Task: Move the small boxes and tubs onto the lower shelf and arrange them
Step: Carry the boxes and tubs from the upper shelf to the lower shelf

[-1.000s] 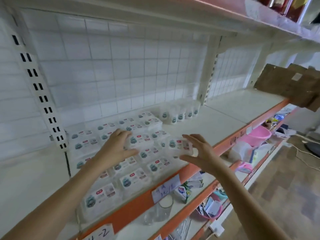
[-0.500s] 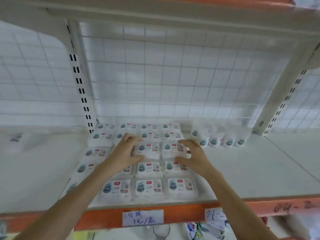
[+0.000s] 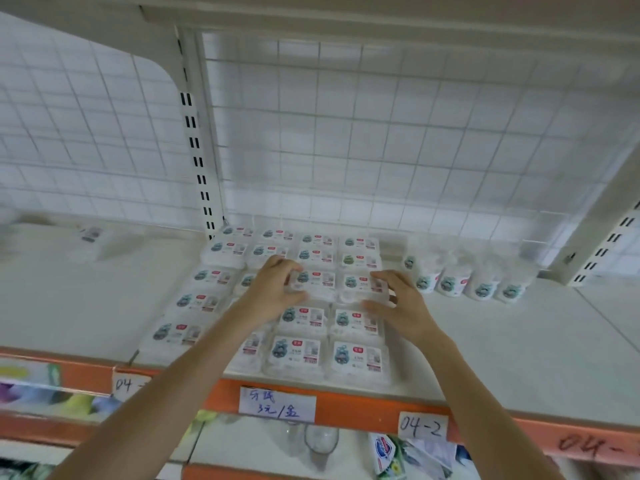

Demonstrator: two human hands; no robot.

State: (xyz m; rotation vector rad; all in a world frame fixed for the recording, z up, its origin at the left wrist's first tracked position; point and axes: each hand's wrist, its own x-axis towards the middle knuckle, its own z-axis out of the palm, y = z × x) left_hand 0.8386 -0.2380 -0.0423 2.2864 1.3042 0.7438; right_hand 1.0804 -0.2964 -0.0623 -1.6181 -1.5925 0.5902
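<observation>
both hands, left hand and right hand, fingers curled, hold two small boxes atop the grid on the shelf, tubs just right (tags read "04-2"; box labels blurred).

You are standing in a small shop, facing retail shelving. Your left hand and right hand reach over rows of identical labelled small boxes laid out as stock on a white shelf. Behind your hands rises a white wire grid back panel between slotted metal uprights. Below your wrists, the shelf's orange front edge carries a handwritten price label and a tag reading 04-2. To the right of your right hand stands a row of matching tubs.
</observation>
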